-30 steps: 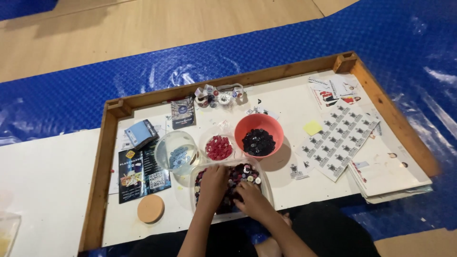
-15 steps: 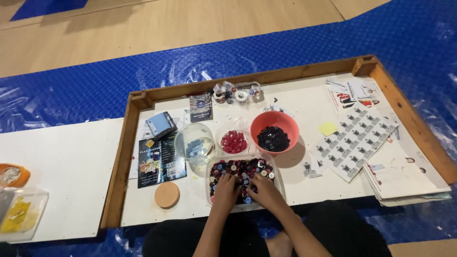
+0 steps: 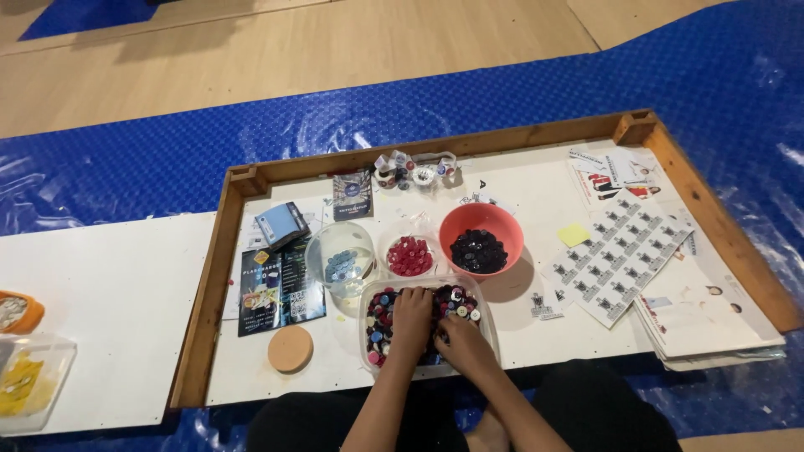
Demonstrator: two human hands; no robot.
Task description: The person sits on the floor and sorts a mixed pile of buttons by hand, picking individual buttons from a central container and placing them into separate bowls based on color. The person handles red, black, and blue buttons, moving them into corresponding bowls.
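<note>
A clear plastic tub (image 3: pixel 490 331) full of mixed coloured buttons sits at the near edge of a wooden-framed white tray (image 3: pixel 209 293). Both hands are down in the buttons: my left hand (image 3: pixel 412 322) and my right hand (image 3: pixel 459 339) rest on the pile, fingers bent into it. What the fingers hold is hidden. Behind the tub stand a clear bowl with blue buttons (image 3: pixel 341 261), a small dish of red buttons (image 3: pixel 410 255) and an orange bowl of black buttons (image 3: pixel 480 238).
A round cork lid (image 3: pixel 290 348) and dark leaflets (image 3: pixel 276 289) lie at left. Printed sheets (image 3: pixel 620 255) and a yellow sticky note (image 3: pixel 574 234) lie at right. Small jars (image 3: pixel 414 172) stand at the tray's back. Blue tarp surrounds it; containers (image 3: pixel 25 381) sit far left.
The view has shifted, so the tray sits further right in frame and containers at far left have come into view. Both hands stay in the button tub, fingers shifting slightly.
</note>
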